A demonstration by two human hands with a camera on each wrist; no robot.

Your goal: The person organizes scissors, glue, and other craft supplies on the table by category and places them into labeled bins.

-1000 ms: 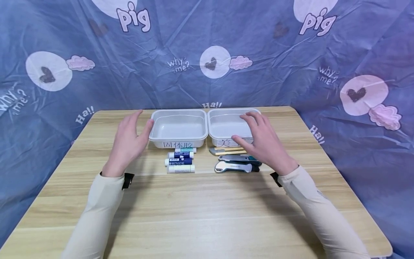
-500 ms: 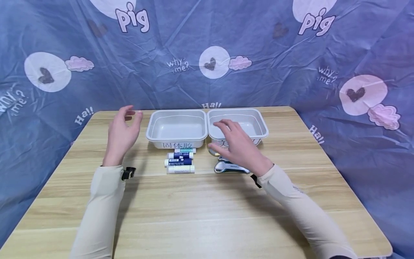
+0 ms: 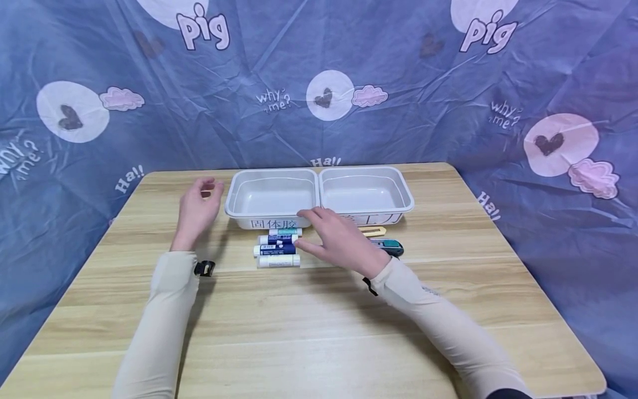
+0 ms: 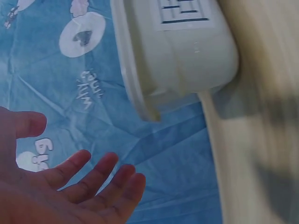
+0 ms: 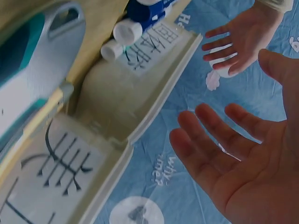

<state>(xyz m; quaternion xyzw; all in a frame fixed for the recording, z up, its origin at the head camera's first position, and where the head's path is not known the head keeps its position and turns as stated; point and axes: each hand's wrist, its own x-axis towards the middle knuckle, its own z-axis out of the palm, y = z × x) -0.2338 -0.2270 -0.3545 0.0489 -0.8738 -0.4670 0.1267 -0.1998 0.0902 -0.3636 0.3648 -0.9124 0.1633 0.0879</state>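
My right hand hovers with loosely bent, spread fingers just right of several glue sticks, near the inner corners of two white bins. It holds nothing; the right wrist view shows its palm bare. My left hand hangs left of the left bin, also holding nothing, its fingers relaxed in the left wrist view. Beyond the right hand lies a yellow utility knife and a dark teal one. A grey knife shows in the right wrist view; the right hand hides it in the head view.
The right bin stands against the left one at the back of the wooden table. Both bins carry labels with Chinese characters on their fronts. A blue printed cloth hangs behind the table.
My right hand has moved left and toward me, from above the right bin and knives to beside the glue sticks. The left hand moved left off the left bin's edge, then slightly back right.
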